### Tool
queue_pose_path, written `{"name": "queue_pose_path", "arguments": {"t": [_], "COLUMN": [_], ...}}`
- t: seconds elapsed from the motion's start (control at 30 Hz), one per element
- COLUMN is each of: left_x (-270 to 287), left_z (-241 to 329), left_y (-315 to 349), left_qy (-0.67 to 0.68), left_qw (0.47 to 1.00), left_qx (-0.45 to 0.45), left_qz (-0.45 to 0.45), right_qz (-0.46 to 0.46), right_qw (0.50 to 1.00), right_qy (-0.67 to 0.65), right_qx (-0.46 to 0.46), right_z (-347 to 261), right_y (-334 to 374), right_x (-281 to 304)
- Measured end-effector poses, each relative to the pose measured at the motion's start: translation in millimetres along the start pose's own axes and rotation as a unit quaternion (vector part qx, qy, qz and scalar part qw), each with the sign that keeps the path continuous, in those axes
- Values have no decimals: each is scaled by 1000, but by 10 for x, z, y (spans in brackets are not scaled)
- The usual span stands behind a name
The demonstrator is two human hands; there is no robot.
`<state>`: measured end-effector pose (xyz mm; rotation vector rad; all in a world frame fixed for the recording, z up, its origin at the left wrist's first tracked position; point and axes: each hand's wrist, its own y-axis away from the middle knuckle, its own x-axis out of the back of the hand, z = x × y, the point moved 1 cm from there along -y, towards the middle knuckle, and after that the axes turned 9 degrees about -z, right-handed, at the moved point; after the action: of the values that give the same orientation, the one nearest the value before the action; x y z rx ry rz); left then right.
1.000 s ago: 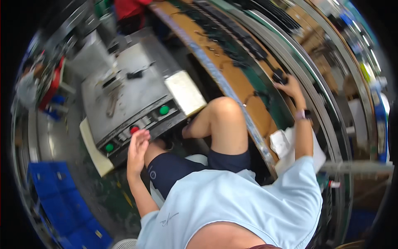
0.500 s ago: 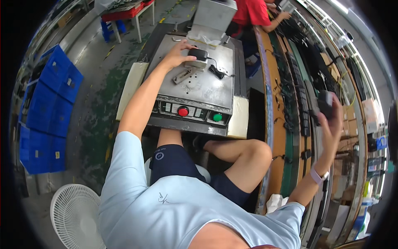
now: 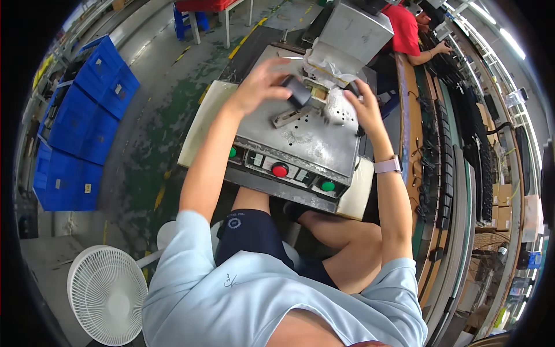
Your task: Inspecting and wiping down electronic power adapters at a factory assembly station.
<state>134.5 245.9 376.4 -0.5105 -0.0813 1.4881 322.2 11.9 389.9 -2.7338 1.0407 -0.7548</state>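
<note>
My left hand (image 3: 261, 88), slightly blurred, pinches a black power adapter (image 3: 298, 92) between thumb and fingers, tilted above the machine's metal plate (image 3: 315, 141). Right beside that adapter sits a small metal holder (image 3: 318, 91) with an open top, fixed on the plate. My right hand (image 3: 366, 109) is over the plate's right side. Between its thumb and fingers is another black adapter (image 3: 351, 88), mostly hidden. A blurred pale patch lies below it. A slotted metal clamp (image 3: 286, 117) is bolted in front of the holder.
Red (image 3: 280, 169) and green buttons (image 3: 328, 185) line the machine's front. On the right runs a conveyor line (image 3: 442, 173) carrying several black adapters with cables. A person in red (image 3: 403, 29) works beyond. Blue bins (image 3: 81, 127) and a white fan (image 3: 108, 295) stand left.
My left hand has lifted its adapter off the holder and drawn it left. From over the conveyor, my right hand has come in to the plate with the other adapter. The view has shifted.
</note>
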Motion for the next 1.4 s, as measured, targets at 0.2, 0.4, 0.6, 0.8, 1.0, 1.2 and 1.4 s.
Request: {"name": "queue_pose_path", "arguments": {"t": [0.2,0.4,0.6,0.8,1.0,1.2,1.4], "left_x": [-852,-652,-721,-1707,-1851,-1832,-1640], "left_z": [-65,-592,-439,-29,119,-544,-582], "left_y": [1335,1994,1919,862,1187,1594,1747], "left_qy": [384,-356,-213,-219,-67,-103,-68], "left_qw": [899,856,916,975,993,939,926], "left_qx": [-49,64,84,-5,51,274,316], "left_qz": [205,369,330,33,-80,-178,-195], "right_qz": [-128,-252,-281,-285,36,333,315], "right_qw": [910,697,748,931,992,625,520], "right_qy": [364,671,601,-196,124,590,622], "right_qx": [148,26,32,-118,-13,-388,-493], "right_z": [76,-571,-414,-1255,-1632,-1173,-821], "right_y": [-194,265,1517,1762,2320,4498,5065], "right_x": [-493,-432,-512,-757,1073,3557,3370]}}
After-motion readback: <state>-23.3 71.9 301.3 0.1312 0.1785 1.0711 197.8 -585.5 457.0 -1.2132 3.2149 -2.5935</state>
